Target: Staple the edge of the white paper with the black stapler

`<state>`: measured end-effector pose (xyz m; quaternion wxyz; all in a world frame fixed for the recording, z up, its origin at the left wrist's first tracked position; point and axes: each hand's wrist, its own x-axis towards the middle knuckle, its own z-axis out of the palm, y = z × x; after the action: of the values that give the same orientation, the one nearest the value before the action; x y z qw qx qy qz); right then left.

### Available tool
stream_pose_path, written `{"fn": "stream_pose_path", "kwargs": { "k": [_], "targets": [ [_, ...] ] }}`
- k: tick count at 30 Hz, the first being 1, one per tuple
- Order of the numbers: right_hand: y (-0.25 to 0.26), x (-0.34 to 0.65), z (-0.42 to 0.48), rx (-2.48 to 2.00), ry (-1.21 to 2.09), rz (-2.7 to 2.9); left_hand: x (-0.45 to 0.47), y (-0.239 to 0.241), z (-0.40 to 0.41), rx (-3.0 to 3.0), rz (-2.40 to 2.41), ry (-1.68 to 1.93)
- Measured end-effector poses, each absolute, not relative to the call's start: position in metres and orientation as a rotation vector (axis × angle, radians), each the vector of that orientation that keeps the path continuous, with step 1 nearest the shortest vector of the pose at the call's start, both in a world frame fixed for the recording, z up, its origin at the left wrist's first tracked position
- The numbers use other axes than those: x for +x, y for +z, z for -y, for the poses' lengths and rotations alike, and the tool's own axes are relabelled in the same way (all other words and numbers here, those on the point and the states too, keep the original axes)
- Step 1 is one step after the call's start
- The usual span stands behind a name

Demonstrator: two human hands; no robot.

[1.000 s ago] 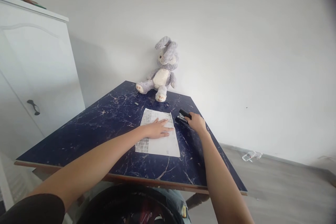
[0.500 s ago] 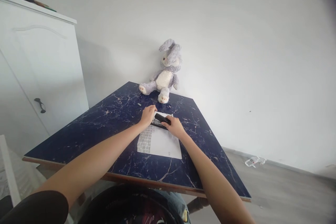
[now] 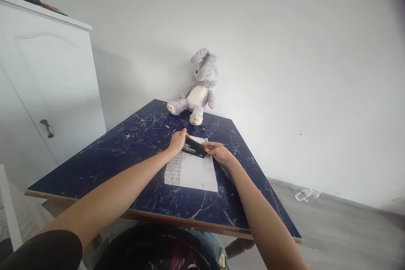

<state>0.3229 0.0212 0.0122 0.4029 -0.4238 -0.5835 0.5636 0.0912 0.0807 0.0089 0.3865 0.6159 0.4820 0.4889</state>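
Note:
A black stapler [image 3: 195, 147] lies slantwise over the upper part of a printed sheet of paper [image 3: 198, 173]. At its left end is my left hand [image 3: 177, 141], fingers closed on that end, with the fingertips partly hidden. My right hand [image 3: 219, 152] has its thumb and fingers closed at the stapler's right end. A small orange spot shows between those fingers; I cannot make out what it is. Grey blocks of print run down the paper's left side, and the rest of it is mostly white.
A dark blue marbled table [image 3: 133, 152] carries the paper. Behind it a grey plush rabbit [image 3: 198, 95] sits against the wall, and a tiny pale scrap [image 3: 166, 126] lies nearby. A white cabinet [image 3: 60, 76] stands to the left. Clear plastic packaging [image 3: 307, 194] is on the floor.
My right hand has shifted from over the stapler's top to its right end, uncovering more of its body. My left hand stays at the left end.

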Motion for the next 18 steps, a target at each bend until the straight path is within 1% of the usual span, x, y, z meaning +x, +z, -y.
{"fn": "stream_pose_path", "kwargs": {
  "k": [3, 7, 10, 12, 14, 18],
  "targets": [
    [0.012, 0.322, -0.022, -1.078, 1.391, 1.448, 0.087, 0.005, -0.087, 1.382, -1.183, 1.262],
    [0.013, 0.324, -0.019, -1.090, 1.356, 1.468, 0.085, 0.005, -0.090, 1.279, -1.122, 1.278],
    [0.016, 0.321, -0.014, -1.074, 1.208, 1.626, 0.086, 0.008, -0.087, 1.251, -1.090, 1.274],
    [0.020, 0.313, -0.009, -1.113, 0.971, 1.849, 0.087, 0.010, -0.084, 1.249, -1.060, 1.274],
    [0.024, 0.302, -0.004, -1.225, 0.635, 2.042, 0.088, 0.012, -0.081, 1.255, -1.024, 1.273],
    [0.031, 0.282, 0.004, -1.356, -0.003, 2.077, 0.088, 0.014, -0.081, 1.175, -0.973, 1.303]
  ]
}}
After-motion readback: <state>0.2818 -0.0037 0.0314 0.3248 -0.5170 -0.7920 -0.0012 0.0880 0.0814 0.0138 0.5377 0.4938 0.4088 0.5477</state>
